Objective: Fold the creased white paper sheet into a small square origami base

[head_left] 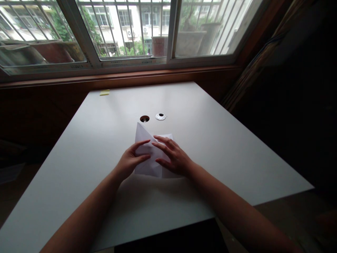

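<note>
A folded sheet of white paper [149, 167] lies on the white table in front of me, with creases and a pointed flap at its far left corner. My left hand [129, 161] is at the paper's left edge; its index finger and thumb stretch over the paper, apart from each other, and its other fingers are hidden. Over the right part of the paper, my right hand [175, 156] rests with fingers spread, fingertips pointing left. A small gap separates the fingertips of the two hands.
The white table [223, 151] has a round cable hole [144, 118] beyond the paper, with a loose round grommet cover [160, 116] beside it. A yellow sticky note [104, 92] is at the far left corner. Behind the table is a barred window [126, 31] with plant pots outside.
</note>
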Available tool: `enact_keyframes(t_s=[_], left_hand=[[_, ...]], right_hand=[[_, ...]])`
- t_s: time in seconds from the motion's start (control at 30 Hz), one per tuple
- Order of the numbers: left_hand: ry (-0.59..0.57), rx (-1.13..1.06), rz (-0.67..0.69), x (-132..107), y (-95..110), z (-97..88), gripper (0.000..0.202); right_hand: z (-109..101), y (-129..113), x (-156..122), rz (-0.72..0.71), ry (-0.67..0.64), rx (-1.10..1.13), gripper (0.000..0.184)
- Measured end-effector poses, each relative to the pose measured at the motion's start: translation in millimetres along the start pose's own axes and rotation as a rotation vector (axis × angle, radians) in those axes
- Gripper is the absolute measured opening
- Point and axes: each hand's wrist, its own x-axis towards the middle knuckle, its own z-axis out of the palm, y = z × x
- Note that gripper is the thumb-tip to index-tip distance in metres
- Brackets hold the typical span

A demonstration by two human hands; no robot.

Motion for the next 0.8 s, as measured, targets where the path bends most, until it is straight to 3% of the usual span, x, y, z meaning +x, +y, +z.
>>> enact_keyframes(t_s=[0.2,0.5,0.8], left_hand=[[0.073,0.094,0.016,3,2,-2.9,0.059],[0.184,-0.029,-0.01,8,0,-6.9,0.05],[0.147,-0.076,-0.068,10,-5,-10.6,0.051]], right_hand=[[4,6,-1,0.04,0.034,0.023,0.069],[0,22,-6,0.119,0.055,0.07,0.077],[5,26,-6,0.153,0.122,0.145,0.075]])
